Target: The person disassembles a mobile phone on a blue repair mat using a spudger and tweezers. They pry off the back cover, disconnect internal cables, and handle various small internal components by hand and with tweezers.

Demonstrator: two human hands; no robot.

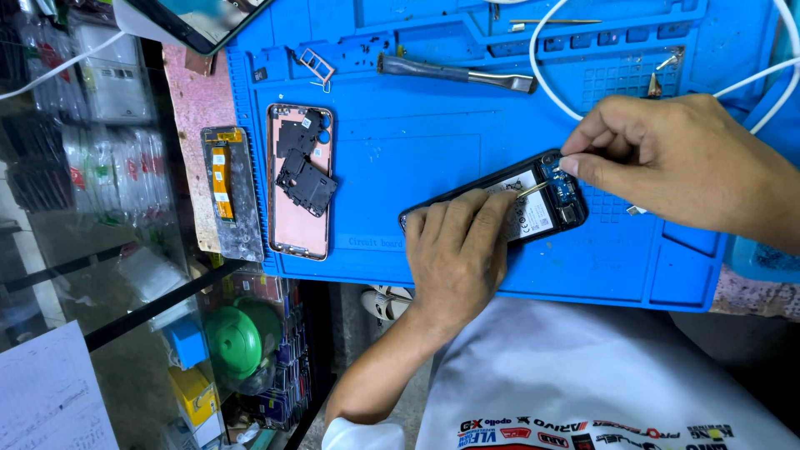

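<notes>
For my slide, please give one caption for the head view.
Left hand steadies an opened phone while right hand works tweezers inside.

A white label lies on the opened phone's battery at centre. A tilted screen shows at top left. Clear plastic packages hang far left.

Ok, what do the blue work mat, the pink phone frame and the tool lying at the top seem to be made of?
Blue work mat: looks like silicone or rubber, matte, with moulded compartments. Pink phone frame: probably plastic or painted metal, with a smooth, faintly shiny rim; black plastic-looking covers lie on it. Tool: dark matte handle, bright metal flat tip.
</notes>
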